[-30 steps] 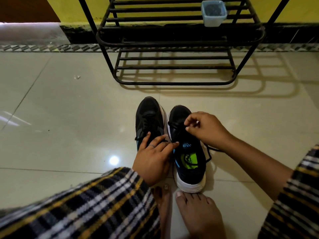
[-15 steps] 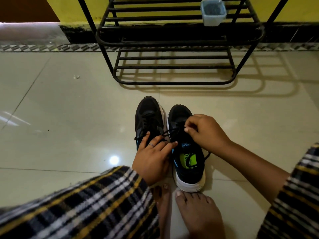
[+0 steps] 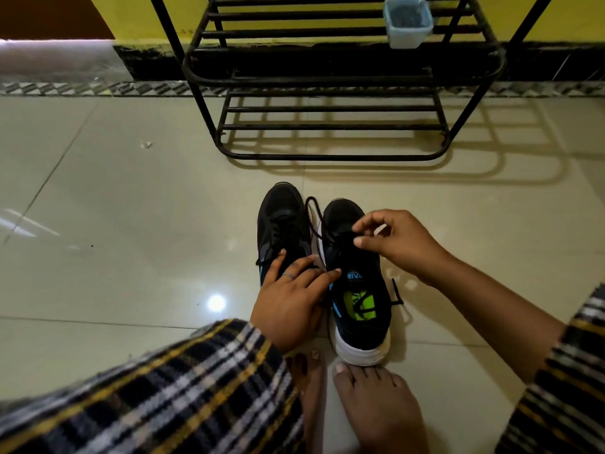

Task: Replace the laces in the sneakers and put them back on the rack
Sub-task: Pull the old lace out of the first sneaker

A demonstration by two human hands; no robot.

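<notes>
Two black sneakers stand side by side on the tiled floor, toes pointing away from me. The left sneaker (image 3: pixel 281 221) is partly covered by my left hand (image 3: pixel 291 303), whose straight fingers rest across both shoes, the thumb touching the right one's tongue. The right sneaker (image 3: pixel 358 306) has a white sole and a green insole. My right hand (image 3: pixel 396 240) pinches its black lace (image 3: pixel 312 211) above the eyelets; a loop of lace arcs up between the two toes. Another lace end trails on the floor at the shoe's right.
A black metal shoe rack (image 3: pixel 330 126) stands against the yellow wall just beyond the sneakers, with a pale blue plastic container (image 3: pixel 407 22) on its upper shelf. My bare feet (image 3: pixel 370 398) sit behind the right sneaker's heel. Plaid sleeves fill the lower corners.
My right hand has pulled the lace out to the right, so a loop now stands up between the toes. The left hand stays on the shoes.
</notes>
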